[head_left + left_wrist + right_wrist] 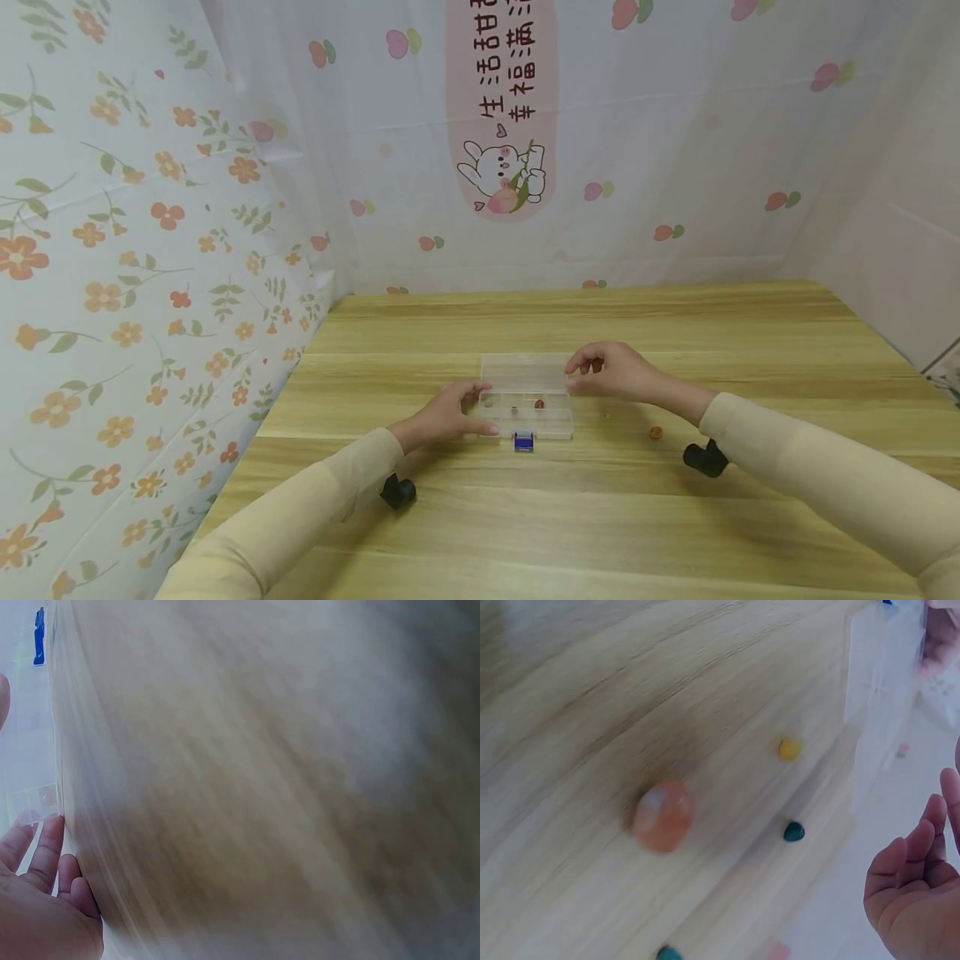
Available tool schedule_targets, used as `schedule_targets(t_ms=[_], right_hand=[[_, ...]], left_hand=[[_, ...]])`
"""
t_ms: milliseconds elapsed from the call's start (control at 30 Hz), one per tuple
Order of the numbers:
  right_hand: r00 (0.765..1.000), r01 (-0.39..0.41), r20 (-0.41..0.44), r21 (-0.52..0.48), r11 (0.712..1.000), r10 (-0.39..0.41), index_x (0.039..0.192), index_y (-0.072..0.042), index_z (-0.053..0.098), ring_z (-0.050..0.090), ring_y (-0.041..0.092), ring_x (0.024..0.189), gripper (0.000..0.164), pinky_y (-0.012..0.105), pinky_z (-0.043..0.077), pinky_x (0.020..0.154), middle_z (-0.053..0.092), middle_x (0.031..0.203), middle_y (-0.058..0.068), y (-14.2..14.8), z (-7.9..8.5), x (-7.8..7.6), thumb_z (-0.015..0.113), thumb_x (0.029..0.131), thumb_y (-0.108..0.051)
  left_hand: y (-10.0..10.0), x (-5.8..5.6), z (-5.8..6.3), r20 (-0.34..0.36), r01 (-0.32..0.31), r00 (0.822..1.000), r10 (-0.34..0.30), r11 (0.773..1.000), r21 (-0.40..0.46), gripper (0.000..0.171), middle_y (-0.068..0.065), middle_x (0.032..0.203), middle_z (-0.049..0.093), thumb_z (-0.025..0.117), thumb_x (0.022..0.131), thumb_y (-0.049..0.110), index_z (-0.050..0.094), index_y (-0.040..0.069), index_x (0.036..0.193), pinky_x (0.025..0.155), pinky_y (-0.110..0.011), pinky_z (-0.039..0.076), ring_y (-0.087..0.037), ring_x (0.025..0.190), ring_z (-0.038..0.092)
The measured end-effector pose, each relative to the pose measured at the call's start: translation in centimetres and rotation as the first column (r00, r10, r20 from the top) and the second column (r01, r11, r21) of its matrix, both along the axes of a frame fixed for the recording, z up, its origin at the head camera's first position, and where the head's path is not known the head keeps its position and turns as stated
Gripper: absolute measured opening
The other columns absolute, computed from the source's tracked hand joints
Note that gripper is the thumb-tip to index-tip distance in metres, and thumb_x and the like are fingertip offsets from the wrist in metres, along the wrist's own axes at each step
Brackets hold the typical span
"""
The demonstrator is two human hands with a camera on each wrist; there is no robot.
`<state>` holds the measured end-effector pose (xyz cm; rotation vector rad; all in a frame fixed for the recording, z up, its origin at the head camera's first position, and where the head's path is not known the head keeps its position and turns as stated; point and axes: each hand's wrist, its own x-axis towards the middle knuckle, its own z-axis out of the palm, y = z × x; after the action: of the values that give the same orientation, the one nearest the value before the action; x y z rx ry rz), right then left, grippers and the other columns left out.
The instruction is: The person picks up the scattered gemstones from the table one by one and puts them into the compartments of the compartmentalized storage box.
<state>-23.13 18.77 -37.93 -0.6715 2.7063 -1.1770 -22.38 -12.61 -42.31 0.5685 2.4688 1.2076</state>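
The compartment box (558, 425) is positioned on the surface (480, 517) between the two hands, its long axis running from the left grip (448, 414) toward the right grip (609, 372). The left grip is clamped on the left end of the base, thumb at the near edge and fingers at the far corner. The clear lid (523, 371) is swung open on the far side of the base, its right edge just beside the fingertips of the right grip; whether those fingertips are apart or closed on the edge cannot be told. The lid therefore lies directly inward of the right grip, which is judged the better placed for turning it, with the base held by the left. The blue latch (523, 442) is set on the near long side, opposite the lid. Nearer the body than the right grip, an orange bead (656, 432) and a yellow bead (607, 415) are left loose.
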Motion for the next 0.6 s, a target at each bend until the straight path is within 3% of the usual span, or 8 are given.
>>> schedule_targets(t_ms=[300, 600], right_hand=[[0.998, 0.055, 0.01, -0.063, 0.997, -0.054, 0.104, -0.002, 0.071, 0.048, 0.022, 0.072, 0.027, 0.029, 0.04, 0.057, 0.058, 0.084, 0.004, 2.2, 0.5, 0.7, 0.075, 0.087, -0.023], [0.995, 0.103, 0.001, -0.057, 0.993, -0.103, 0.104, -0.004, 0.071, 0.05, 0.022, 0.075, 0.025, 0.029, 0.041, 0.059, 0.058, 0.085, 0.005, 4.7, 0.5, 1.8, 0.075, 0.087, -0.022]], left_hand=[[-0.1, -0.1, 0.0, 0.013, 0.01, 1.0, -0.01, 1.0, -0.008, 0.074, -0.014, 0.141, 0.046, 0.082, 0.08, 0.033, 0.047, 0.01, 0.141, 0.11, -0.046, 0.03, -0.032, 0.134, 0.038], [0.0, 0.0, 0.2, 0.02, 0.0, 1.0, 0.0, 1.0, -0.005, 0.074, -0.014, 0.142, 0.046, 0.082, 0.079, 0.033, 0.048, 0.01, 0.141, 0.109, -0.047, 0.03, -0.033, 0.134, 0.038]])
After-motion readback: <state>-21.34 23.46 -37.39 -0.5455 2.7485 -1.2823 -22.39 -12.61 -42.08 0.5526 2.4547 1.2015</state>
